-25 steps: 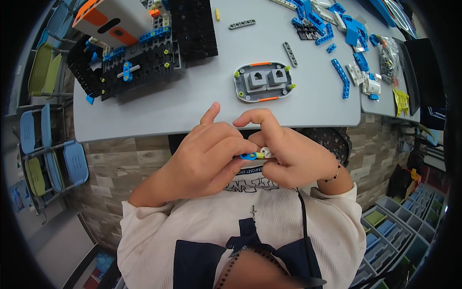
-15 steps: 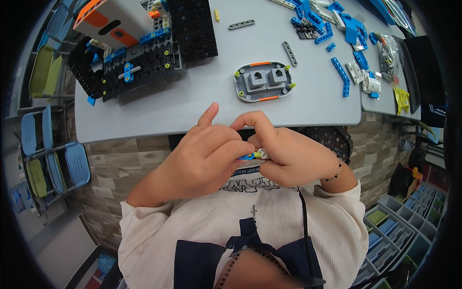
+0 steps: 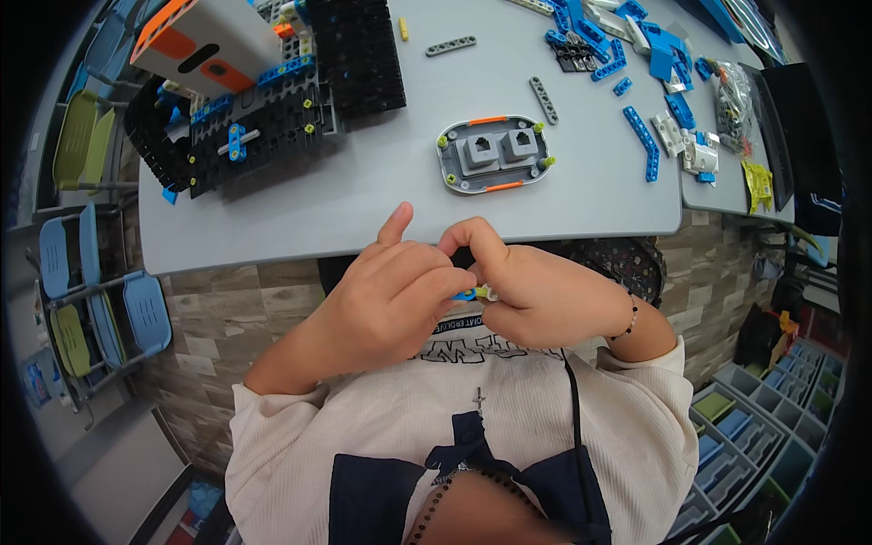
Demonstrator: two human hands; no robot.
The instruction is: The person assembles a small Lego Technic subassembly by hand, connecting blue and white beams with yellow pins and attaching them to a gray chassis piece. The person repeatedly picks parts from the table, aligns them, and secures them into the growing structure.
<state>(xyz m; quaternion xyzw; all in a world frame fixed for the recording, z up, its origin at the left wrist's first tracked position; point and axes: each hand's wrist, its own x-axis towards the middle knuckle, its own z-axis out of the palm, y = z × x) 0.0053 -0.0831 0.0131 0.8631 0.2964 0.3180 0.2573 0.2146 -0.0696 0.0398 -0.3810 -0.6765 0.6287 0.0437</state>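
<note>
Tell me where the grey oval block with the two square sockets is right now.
In the head view the grey oval block lies flat on the grey table, just beyond the left hand and right hand, right of the black brick build.

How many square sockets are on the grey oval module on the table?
2: both sit side by side on the grey oval module, a left socket and a right socket, beyond both hands.
</note>
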